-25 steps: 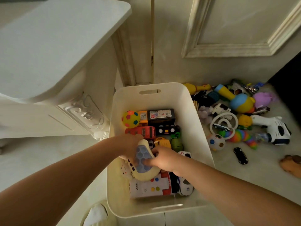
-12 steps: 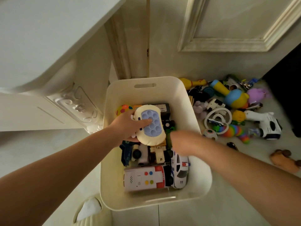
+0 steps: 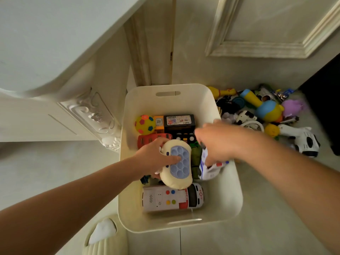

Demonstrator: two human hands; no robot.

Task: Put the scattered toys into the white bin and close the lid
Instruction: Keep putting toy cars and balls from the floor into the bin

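Our right hand has swung across the bin, grip too blurred to tell; our left hand clasps the bubble game over it. Toys remain at two o'clock; bin unlidded.

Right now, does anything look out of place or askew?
Yes: a heap of toys lies on the floor right of the white bin. Inside, a white toy car sits tilted, held by the right hand.

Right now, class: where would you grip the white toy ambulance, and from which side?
Probably mid-body, from straight above: the white toy ambulance lies lengthwise along the white bin's near wall, so fingers can span its narrow width, one on each long flank. Free space shows beside the near flank.
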